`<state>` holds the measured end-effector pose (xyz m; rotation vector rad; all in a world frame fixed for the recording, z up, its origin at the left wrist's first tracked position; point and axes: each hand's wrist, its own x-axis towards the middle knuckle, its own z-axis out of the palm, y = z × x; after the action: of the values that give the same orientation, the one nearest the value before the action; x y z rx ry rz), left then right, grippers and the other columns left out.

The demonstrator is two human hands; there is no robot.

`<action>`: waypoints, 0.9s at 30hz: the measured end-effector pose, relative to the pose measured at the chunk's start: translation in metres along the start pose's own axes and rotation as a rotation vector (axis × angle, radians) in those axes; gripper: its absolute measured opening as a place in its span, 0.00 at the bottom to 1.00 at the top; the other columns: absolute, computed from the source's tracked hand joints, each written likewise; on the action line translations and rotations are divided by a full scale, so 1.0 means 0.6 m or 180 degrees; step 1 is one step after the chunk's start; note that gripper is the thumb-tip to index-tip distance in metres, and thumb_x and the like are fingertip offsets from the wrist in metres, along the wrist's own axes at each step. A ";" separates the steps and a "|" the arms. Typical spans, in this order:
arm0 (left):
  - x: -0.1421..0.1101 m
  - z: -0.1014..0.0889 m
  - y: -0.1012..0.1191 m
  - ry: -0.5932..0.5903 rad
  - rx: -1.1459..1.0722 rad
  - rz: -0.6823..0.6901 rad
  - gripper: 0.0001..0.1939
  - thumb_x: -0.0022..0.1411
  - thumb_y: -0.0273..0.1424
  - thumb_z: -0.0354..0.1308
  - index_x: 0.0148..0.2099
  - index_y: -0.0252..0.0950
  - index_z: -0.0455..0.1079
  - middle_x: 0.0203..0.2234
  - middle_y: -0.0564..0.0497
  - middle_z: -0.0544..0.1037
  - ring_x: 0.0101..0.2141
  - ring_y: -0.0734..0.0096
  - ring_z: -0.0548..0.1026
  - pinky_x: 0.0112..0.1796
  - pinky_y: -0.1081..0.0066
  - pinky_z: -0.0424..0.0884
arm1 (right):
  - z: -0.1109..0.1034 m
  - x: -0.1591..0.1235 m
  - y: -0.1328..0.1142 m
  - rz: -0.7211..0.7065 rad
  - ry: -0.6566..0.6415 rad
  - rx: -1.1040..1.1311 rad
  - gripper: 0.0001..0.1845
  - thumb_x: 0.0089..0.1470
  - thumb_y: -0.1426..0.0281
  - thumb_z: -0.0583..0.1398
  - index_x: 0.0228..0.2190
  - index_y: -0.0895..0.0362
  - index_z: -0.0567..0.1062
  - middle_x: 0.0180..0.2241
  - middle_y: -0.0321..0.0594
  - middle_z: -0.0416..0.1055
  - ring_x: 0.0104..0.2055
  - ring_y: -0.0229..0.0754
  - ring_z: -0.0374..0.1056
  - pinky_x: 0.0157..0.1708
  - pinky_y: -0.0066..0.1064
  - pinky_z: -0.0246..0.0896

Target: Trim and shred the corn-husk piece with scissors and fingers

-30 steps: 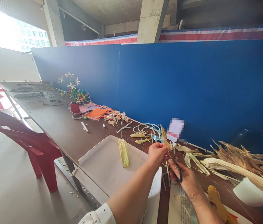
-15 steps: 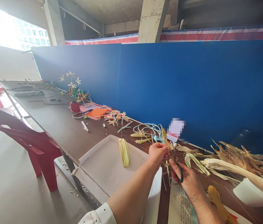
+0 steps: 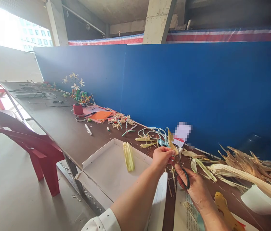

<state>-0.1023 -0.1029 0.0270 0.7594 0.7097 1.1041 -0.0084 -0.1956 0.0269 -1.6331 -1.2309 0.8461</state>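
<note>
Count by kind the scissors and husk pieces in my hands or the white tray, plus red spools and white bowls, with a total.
Scissors: 1, in your right hand
Husk pieces: 2, one in your left hand, one in the white tray
Red spool: 1
White bowl: 1
Total: 5

The husk looks papery, the chair smooth plastic, the tray matt cardboard.

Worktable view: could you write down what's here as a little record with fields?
Left hand: pinching a dry husk strip
Right hand: holding black-handled scissors, blades close to the strip
Open white box: yellow-green husk bundle at its far wall
Table's right side: brown husks, white container
Farther left: red spool, orange paper
Backdrop: blue partition
</note>
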 end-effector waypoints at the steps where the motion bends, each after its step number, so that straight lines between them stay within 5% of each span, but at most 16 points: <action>1: 0.001 -0.001 0.000 -0.0006 -0.0001 -0.0007 0.12 0.44 0.31 0.66 0.26 0.31 0.66 0.16 0.54 0.68 0.18 0.82 0.65 0.19 0.80 0.59 | 0.001 -0.001 -0.001 0.0008 0.0007 0.0015 0.26 0.45 0.46 0.59 0.15 0.54 0.63 0.14 0.31 0.54 0.19 0.35 0.48 0.20 0.29 0.40; 16: 0.007 -0.009 -0.002 -0.0008 0.0125 0.0066 0.19 0.42 0.41 0.69 0.28 0.29 0.71 0.16 0.55 0.66 0.18 0.83 0.62 0.21 0.79 0.60 | -0.005 0.002 -0.002 -0.0004 -0.0189 -0.0202 0.23 0.43 0.45 0.60 0.19 0.53 0.71 0.14 0.31 0.58 0.18 0.36 0.51 0.19 0.29 0.44; 27: 0.006 -0.010 0.001 -0.0263 0.0572 0.0016 0.11 0.47 0.33 0.66 0.26 0.32 0.69 0.16 0.56 0.67 0.16 0.84 0.60 0.18 0.79 0.55 | -0.008 -0.001 0.003 -0.0028 -0.0015 0.0053 0.18 0.44 0.51 0.61 0.20 0.52 0.71 0.15 0.31 0.62 0.19 0.37 0.55 0.21 0.30 0.49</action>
<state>-0.1063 -0.0980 0.0240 0.9549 0.7437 1.0165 -0.0038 -0.1972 0.0270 -1.6123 -1.2304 0.8530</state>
